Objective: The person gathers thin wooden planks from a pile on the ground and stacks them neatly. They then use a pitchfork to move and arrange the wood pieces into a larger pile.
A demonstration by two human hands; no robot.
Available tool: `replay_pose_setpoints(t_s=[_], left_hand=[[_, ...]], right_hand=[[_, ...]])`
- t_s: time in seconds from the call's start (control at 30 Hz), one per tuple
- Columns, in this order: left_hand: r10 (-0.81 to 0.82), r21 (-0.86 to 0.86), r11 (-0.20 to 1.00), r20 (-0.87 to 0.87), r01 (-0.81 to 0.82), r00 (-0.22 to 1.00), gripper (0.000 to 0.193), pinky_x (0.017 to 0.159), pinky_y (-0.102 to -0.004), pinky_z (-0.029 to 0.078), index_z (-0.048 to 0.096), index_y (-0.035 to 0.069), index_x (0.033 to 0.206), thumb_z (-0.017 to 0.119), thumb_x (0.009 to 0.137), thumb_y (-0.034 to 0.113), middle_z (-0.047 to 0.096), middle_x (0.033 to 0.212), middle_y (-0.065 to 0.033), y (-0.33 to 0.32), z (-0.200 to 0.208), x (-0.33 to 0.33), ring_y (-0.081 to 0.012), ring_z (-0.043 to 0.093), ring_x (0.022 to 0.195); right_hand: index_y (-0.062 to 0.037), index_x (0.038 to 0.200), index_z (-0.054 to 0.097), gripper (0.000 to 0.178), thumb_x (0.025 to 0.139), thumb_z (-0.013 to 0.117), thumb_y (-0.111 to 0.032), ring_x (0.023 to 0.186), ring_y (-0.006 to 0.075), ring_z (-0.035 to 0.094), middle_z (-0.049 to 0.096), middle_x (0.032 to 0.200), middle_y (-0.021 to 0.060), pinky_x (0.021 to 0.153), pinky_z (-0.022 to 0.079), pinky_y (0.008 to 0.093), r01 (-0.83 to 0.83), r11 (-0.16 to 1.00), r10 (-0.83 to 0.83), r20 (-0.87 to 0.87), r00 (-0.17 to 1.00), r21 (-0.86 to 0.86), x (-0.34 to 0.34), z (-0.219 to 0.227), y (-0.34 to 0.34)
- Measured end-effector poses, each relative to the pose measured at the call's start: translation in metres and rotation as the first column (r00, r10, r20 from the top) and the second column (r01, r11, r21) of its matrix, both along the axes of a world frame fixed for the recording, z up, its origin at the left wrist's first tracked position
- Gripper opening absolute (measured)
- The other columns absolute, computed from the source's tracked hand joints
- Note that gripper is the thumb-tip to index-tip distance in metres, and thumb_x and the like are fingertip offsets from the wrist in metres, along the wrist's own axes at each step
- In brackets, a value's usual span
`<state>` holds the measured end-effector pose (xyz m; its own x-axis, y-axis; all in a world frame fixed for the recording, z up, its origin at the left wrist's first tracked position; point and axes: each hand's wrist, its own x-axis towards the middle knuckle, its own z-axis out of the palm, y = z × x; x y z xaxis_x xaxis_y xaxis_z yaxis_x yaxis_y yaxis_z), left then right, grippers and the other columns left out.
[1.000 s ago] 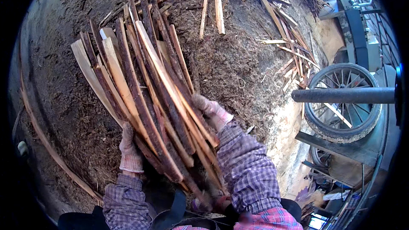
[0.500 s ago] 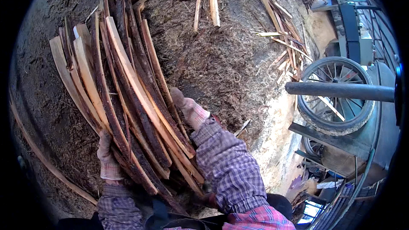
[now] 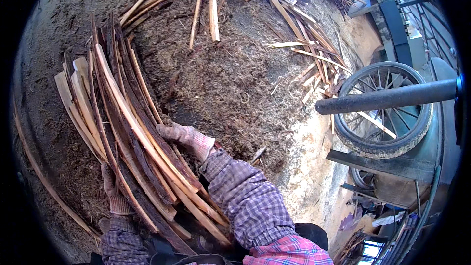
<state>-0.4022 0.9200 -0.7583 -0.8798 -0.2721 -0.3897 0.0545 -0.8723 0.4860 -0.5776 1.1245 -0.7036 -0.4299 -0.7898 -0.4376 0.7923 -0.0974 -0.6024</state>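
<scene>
A bundle of long, split wood strips [image 3: 131, 113], pale on the cut faces and dark with bark, slants from the far left toward my body. Against its left side, near the close end, my left hand [image 3: 111, 186] in a dirty knit glove curls round the outer strips. Its fingertips are hidden under the wood. My right hand [image 3: 182, 136], gloved too, grips the bundle's right side farther up, with the fingers partly tucked behind the strips. Both hands hold the same bundle between them.
More loose wood strips [image 3: 214, 10] lie in an arc at the far side. A spoked wheel [image 3: 338, 127] on a metal cart stands at right, with a dark pipe [image 3: 387, 95] across it. A long thin strip [image 3: 43, 176] lies at far left on the bark-littered ground [image 3: 235, 103].
The view has shifted, so the far strips appear farther left and lower. The bundle's far end sits lower in the picture, nearer me. Both hands keep their hold on the bundle.
</scene>
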Motion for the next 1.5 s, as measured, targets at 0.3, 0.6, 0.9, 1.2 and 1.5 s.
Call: replay_pose_setpoints(t_s=[0.3, 0.6, 0.9, 1.2, 1.5], left_hand=[[-0.186, 0.026, 0.982, -0.092, 0.189, 0.978, 0.048, 0.095, -0.0345, 0.041, 0.03, 0.008, 0.135, 0.04, 0.093, 0.03, 0.043, 0.13, -0.0073, 0.011, -0.027, 0.007, -0.0194, 0.047, 0.113], [-0.278, -0.382, 0.901, -0.146, 0.205, 0.949, 0.044, 0.101, -0.0323, 0.036, 0.031, 0.008, 0.135, 0.037, 0.094, 0.021, 0.041, 0.132, -0.0063, -0.023, 0.005, 0.03, -0.0172, 0.044, 0.116], [-0.237, -0.152, 0.971, -0.493, 0.186, 0.837, 0.043, 0.097, -0.0334, 0.039, 0.034, 0.005, 0.133, 0.04, 0.092, 0.017, 0.042, 0.13, -0.0082, -0.01, 0.024, 0.026, -0.0185, 0.047, 0.114], [-0.216, -0.183, 0.969, -0.279, 0.169, 0.936, 0.044, 0.089, -0.0356, 0.049, 0.03, 0.004, 0.133, 0.039, 0.093, 0.021, 0.045, 0.125, -0.0114, -0.011, -0.022, 0.053, -0.0221, 0.052, 0.106], [-0.145, 0.285, 0.949, 0.015, 0.135, 0.989, 0.051, 0.101, -0.037, 0.033, 0.028, 0.009, 0.136, 0.034, 0.093, 0.036, 0.035, 0.135, -0.0122, -0.016, -0.026, 0.088, -0.0264, 0.038, 0.121]], right_hand=[[-0.009, 0.122, 0.049, 0.057, 0.077, 0.065, -0.04, 0.094, 0.013, 0.057, 0.058, 0.109, 0.0034, 0.085, 0.045, 0.0289, 0.101, 0.994, -0.104, 0.104, 0.989, 0.027, 0.011, 0.004, 0.02], [-0.0093, 0.117, 0.052, 0.049, 0.078, 0.067, -0.034, 0.093, 0.0097, 0.055, 0.059, 0.103, -0.0002, 0.085, 0.044, 0.0263, 0.233, 0.972, -0.237, 0.165, 0.958, 0.039, 0.057, 0.013, 0.006], [-0.0084, 0.122, 0.05, 0.044, 0.085, 0.058, -0.031, 0.102, 0.0117, 0.052, 0.056, 0.113, 0.0009, 0.09, 0.041, 0.0273, 0.179, 0.974, -0.204, -0.205, 0.957, -0.137, 0.031, -0.07, 0.003], [-0.0004, 0.125, 0.041, 0.045, 0.087, 0.052, -0.021, 0.105, 0.0201, 0.051, 0.052, 0.116, 0.0105, 0.096, 0.037, 0.0314, 0.058, 0.998, -0.057, -0.036, 0.998, 0.035, 0.041, -0.054, 0.006], [0.0003, 0.12, 0.048, 0.039, 0.085, 0.056, -0.016, 0.103, 0.0168, 0.054, 0.056, 0.114, 0.0077, 0.096, 0.038, 0.0284, 0.095, 0.969, -0.089, -0.035, 0.995, 0.228, 0.022, 0.025, -0.012]])
